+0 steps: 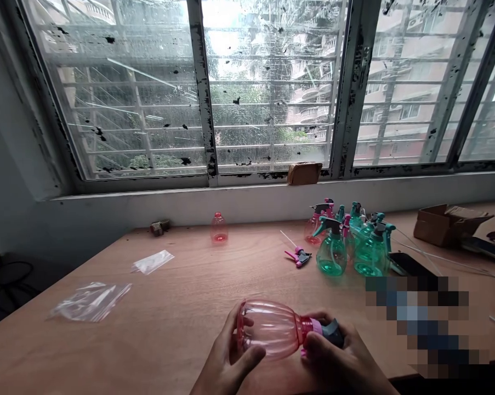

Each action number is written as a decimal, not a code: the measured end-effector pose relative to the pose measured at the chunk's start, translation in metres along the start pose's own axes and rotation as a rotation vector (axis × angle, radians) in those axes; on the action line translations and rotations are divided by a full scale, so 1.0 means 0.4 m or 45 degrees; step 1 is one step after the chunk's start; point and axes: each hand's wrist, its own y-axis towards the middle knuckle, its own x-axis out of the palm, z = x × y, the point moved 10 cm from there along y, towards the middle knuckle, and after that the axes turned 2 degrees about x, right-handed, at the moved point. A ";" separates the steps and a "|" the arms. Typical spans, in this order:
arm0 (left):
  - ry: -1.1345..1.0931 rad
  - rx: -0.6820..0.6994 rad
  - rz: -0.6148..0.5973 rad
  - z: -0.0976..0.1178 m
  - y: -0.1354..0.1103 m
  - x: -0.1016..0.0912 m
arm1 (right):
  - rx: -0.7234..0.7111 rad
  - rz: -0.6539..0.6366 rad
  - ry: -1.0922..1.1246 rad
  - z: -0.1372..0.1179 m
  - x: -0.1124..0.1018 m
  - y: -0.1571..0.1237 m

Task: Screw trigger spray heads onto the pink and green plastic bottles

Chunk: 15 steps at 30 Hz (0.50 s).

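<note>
A pink see-through spray bottle [274, 328] lies on its side near the front edge of the wooden table [198, 285]. My left hand [226, 356] is wrapped round its round body. My right hand [340, 356] grips the pink collar and dark spray head [333, 331] at the bottle's neck. A loose pink spray head with its tube [297, 255] lies further back on the table. An empty pink bottle [219, 228] stands alone near the wall.
Several green and pink spray bottles [354, 241] stand in a group at the right. Two clear plastic bags [91, 300] [152, 261] lie at the left. An open cardboard box [447, 224] sits at the far right, a black phone [411, 264] beside the bottles.
</note>
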 end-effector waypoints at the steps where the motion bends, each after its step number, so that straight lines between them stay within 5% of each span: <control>1: 0.004 0.002 0.003 0.003 -0.002 0.002 | 0.004 0.012 0.008 0.003 -0.003 0.000; 6: 0.063 0.169 0.001 0.034 -0.012 0.012 | 0.044 0.048 0.087 0.020 -0.009 0.002; 15: -0.024 -0.004 -0.053 0.003 -0.004 0.005 | 0.035 0.040 0.033 0.020 -0.007 -0.001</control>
